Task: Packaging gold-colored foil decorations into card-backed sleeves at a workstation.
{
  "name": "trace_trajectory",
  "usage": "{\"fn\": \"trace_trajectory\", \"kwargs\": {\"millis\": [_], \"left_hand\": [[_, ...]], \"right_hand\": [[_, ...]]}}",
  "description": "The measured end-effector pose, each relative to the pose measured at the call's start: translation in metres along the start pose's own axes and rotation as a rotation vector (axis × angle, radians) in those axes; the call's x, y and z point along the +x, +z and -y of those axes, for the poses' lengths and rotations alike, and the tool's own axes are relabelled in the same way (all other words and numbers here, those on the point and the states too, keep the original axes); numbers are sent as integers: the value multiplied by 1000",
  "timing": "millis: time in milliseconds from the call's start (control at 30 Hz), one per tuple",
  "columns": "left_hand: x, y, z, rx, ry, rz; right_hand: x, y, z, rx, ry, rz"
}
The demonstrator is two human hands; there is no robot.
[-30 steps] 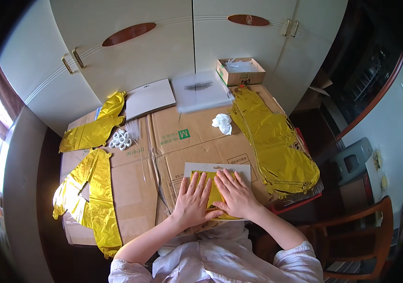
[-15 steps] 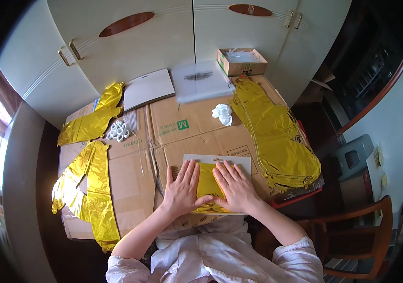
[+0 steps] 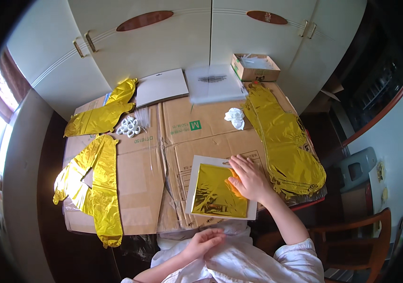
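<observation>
A folded gold foil balloon [image 3: 215,191] lies flat on a white card [image 3: 196,175] at the table's near edge. My right hand [image 3: 251,179] rests with fingers stretched over the card's right side, touching the foil's edge, where an orange patch shows beside the thumb. Drawn back to my lap, just below the table edge, is my left hand [image 3: 206,243]; its fingers are loosely bent and nothing shows in them. More gold foil balloons lie flat: a wide pile [image 3: 284,141] on the right, an A-shaped one [image 3: 103,172] at near left, and others [image 3: 98,120] behind it.
Cardboard [image 3: 133,188] covers the table. White rings [image 3: 129,127] sit beside thin clear straws [image 3: 142,118]. Towards the back are white cards [image 3: 163,87], clear plastic bags [image 3: 208,92], a small box [image 3: 256,73] and crumpled white tissue [image 3: 234,118]. A wooden chair [image 3: 352,226] stands right.
My left hand has left the foil and come back to my lap. My right hand has slid to the card's right side, uncovering the folded foil. The card sits turned slightly.
</observation>
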State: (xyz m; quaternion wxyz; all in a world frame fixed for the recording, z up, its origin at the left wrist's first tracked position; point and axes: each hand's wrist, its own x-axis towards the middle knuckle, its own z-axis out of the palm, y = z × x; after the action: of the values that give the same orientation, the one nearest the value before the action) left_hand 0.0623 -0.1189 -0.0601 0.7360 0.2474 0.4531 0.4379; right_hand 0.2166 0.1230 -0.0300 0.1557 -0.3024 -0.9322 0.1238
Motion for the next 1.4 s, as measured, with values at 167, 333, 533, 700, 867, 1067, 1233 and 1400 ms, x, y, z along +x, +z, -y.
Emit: {"fn": "trace_trajectory", "kwargs": {"millis": [167, 333, 533, 700, 867, 1067, 1233, 1400], "left_hand": [[13, -9, 16, -282, 7, -39], [-3, -14, 26, -412, 151, -120], [-25, -28, 31, -133, 278, -115], [-36, -47, 25, -104, 366, -221], [-49, -70, 33, 786, 459, -518], [-41, -83, 28, 747, 495, -485], [-47, -62, -7, 396, 446, -441], [-46, -49, -28, -135, 358, -390]], "right_hand": [[-9, 4, 26, 94, -47, 7], [-7, 9, 50, 155, -133, 51], [84, -13, 15, 140, -6, 102], [217, -13, -81, -87, -12, 5], [260, -7, -125, -323, -11, 115], [256, 3, -120, -387, -122, 98], [258, 3, -122, -490, -112, 95], [261, 5, -122, -451, -141, 29]]}}
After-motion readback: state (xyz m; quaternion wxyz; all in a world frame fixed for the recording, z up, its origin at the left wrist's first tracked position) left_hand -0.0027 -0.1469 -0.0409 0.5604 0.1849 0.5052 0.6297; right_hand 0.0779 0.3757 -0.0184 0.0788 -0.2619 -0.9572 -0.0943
